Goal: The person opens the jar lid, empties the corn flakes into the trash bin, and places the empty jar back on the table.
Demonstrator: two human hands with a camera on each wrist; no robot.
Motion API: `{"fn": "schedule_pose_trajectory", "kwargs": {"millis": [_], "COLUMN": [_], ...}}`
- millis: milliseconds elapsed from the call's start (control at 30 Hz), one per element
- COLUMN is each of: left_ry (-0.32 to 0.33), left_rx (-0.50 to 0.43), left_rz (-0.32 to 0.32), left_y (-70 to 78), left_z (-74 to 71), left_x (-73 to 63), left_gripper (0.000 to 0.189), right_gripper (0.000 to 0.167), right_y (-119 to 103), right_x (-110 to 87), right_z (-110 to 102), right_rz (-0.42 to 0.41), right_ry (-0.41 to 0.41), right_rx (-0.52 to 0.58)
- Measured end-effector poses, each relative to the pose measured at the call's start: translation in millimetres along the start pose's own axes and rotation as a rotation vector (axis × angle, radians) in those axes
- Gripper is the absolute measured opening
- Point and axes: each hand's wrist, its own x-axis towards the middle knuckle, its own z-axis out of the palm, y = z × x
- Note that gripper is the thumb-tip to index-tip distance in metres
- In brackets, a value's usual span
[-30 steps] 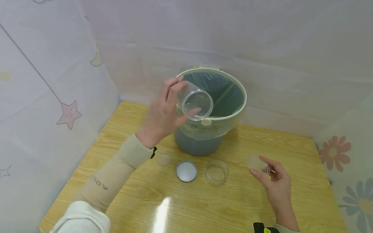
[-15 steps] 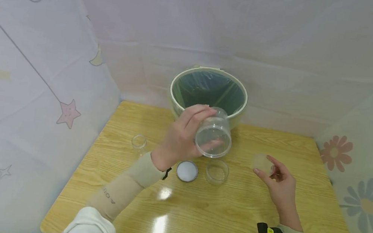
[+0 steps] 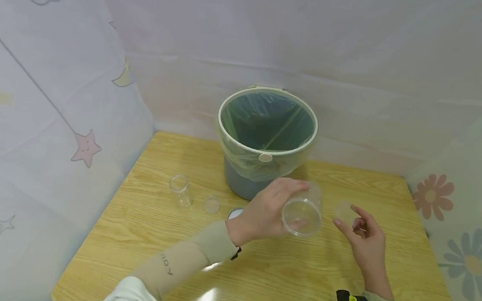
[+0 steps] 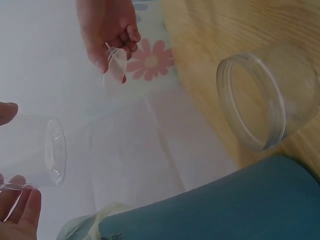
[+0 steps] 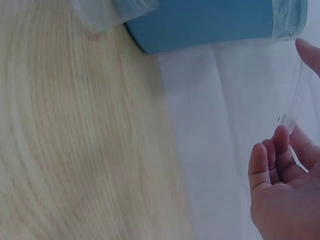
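Note:
My left hand (image 3: 263,215) grips a clear plastic jar (image 3: 314,201) above the table, tilted with its round mouth toward me. In the left wrist view the base of this jar (image 4: 37,150) shows between thumb and fingers. Just to its right, my right hand (image 3: 367,242) pinches a thin translucent round lid (image 3: 343,211) by its edge. Seen edge-on in the right wrist view, that lid (image 5: 297,92) spans from thumb to fingers. Jar and lid are apart, at nearly the same height in the head view.
A lined blue-grey bin (image 3: 242,182) stands behind the hands at the table's back. Left of it are a small clear jar (image 3: 180,186), a clear disc (image 3: 211,205) and a white disc (image 3: 234,213) partly behind my left hand. A wider clear jar (image 4: 252,100) shows in the left wrist view.
My left hand has carried the jar from the bin's rim down and right, toward the lid. My right hand has shifted slightly right, still pinching the lid. The small jar at left is uncovered.

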Motion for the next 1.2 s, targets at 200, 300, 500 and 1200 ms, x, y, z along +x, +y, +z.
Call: {"fn": "schedule_pose_trajectory", "kwargs": {"millis": [200,300,500,1200], "left_ry": [-0.154,-0.217,-0.276,-0.588], "left_rx": [-0.076,-0.14,-0.221,-0.07], "left_rz": [-0.142,-0.219,-0.288,-0.495], "left_y": [-5.5,-7.4,-8.9,-19.2], "left_z": [24.8,35.1,54.7,120.3], "left_x": [-9.8,-11.0,-10.8,-26.5], "left_gripper": [0.089,0.093,0.082,0.078], "right_gripper": [0.06,0.06,0.063,0.073], "right_y": [6.3,9.2,16.2,60.5], "right_x": [-3.2,-4.1,-4.9,-0.5], "right_z": [-2.3,-4.0,-5.6,-12.1], "right_rz": [0.027,0.036,0.068,0.174], "right_ry": [0.004,-0.003,-0.014,-0.127], "right_rx": [-0.013,-0.027,-0.082,-0.268]}}
